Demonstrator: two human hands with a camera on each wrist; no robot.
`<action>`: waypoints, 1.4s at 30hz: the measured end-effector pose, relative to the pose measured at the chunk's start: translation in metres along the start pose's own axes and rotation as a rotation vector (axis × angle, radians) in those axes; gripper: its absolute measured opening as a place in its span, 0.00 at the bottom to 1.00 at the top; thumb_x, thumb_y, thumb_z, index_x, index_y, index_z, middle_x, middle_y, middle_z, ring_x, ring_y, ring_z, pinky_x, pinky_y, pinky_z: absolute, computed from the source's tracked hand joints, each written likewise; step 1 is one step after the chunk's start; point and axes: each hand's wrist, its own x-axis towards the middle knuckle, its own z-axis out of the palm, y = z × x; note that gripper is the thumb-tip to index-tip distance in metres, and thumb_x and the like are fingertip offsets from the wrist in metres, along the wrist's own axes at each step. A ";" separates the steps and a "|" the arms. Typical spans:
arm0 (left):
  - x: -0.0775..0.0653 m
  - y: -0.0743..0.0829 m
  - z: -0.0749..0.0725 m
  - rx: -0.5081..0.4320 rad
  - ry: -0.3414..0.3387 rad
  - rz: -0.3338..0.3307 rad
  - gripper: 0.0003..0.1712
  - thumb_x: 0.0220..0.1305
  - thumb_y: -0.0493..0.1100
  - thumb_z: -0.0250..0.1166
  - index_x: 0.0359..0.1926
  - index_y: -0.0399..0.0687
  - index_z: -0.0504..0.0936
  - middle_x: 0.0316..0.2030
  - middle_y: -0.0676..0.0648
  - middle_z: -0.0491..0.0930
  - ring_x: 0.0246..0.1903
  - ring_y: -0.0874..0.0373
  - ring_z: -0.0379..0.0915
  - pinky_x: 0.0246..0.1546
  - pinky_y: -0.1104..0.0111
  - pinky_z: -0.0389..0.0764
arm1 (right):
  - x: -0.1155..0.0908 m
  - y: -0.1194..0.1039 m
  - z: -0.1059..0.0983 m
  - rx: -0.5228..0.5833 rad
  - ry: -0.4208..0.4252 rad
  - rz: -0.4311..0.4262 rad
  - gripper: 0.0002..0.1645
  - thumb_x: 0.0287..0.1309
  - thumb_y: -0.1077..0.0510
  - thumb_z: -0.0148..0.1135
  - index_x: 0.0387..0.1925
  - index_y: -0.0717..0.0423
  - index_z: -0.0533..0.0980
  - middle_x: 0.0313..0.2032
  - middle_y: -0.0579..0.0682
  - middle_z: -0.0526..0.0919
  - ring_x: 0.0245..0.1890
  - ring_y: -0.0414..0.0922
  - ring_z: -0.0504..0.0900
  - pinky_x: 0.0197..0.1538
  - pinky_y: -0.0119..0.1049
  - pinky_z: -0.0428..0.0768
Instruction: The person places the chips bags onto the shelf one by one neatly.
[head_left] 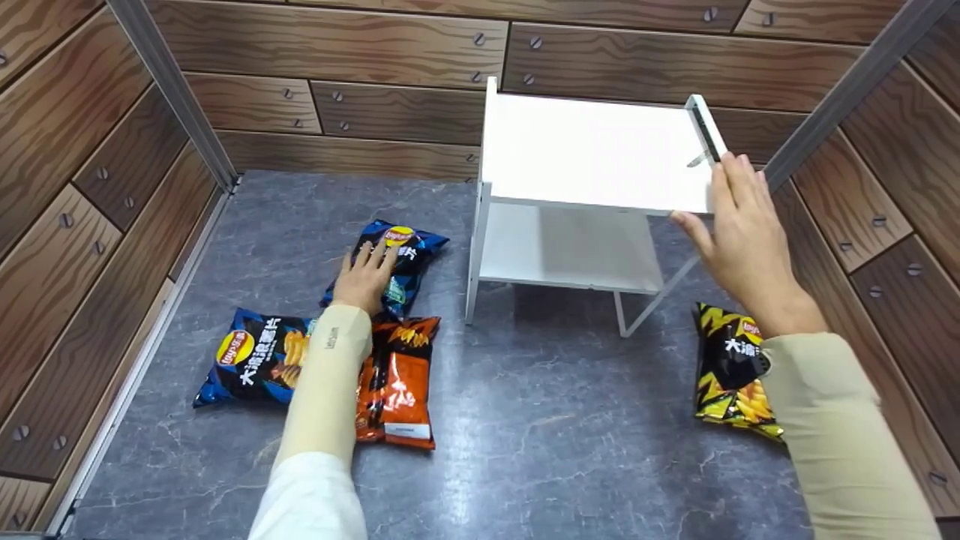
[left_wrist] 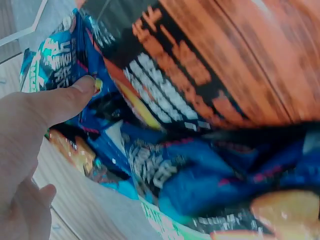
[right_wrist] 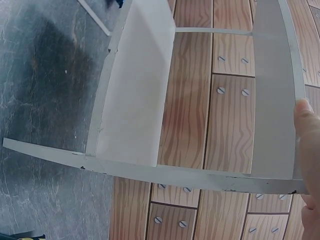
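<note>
On the marbled surface [head_left: 532, 427], under the left hand [head_left: 364, 283], fingers [head_left: 364, 257] straight and slightly spread, I see a glossy blue-black Lay's bag [head_left: 409, 271], long axis slanting away rightward, logo end farthest. Only the left wrist view shows me the thumb [left_wrist: 82, 87], on blue foil; the right hand [head_left: 750, 240], fingers together, touches the white shelf [head_left: 592, 150].

A white two-tier shelf [head_left: 592, 154] stands upright, a blue-black chip bag [head_left: 410, 271] (printed face up) lying to its left
</note>
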 end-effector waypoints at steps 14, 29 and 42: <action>0.002 0.010 0.012 0.010 -0.131 -0.062 0.52 0.64 0.32 0.63 0.80 0.59 0.44 0.79 0.40 0.41 0.78 0.37 0.34 0.71 0.32 0.41 | 0.001 0.000 0.000 0.006 -0.017 0.002 0.48 0.67 0.45 0.59 0.71 0.75 0.54 0.74 0.71 0.52 0.77 0.63 0.47 0.80 0.50 0.41; 0.010 0.013 0.019 -0.038 -0.075 -0.094 0.47 0.66 0.21 0.50 0.79 0.59 0.49 0.78 0.43 0.50 0.76 0.37 0.46 0.63 0.29 0.60 | 0.001 -0.001 0.002 0.009 -0.017 0.006 0.48 0.67 0.46 0.59 0.71 0.76 0.54 0.74 0.71 0.53 0.76 0.65 0.49 0.80 0.51 0.41; 0.009 0.001 0.019 -0.085 0.188 -0.013 0.29 0.64 0.31 0.61 0.67 0.43 0.69 0.69 0.43 0.70 0.67 0.42 0.67 0.61 0.33 0.68 | -0.001 0.001 0.000 0.010 -0.006 0.007 0.48 0.67 0.45 0.59 0.71 0.76 0.54 0.74 0.71 0.53 0.77 0.64 0.49 0.80 0.50 0.41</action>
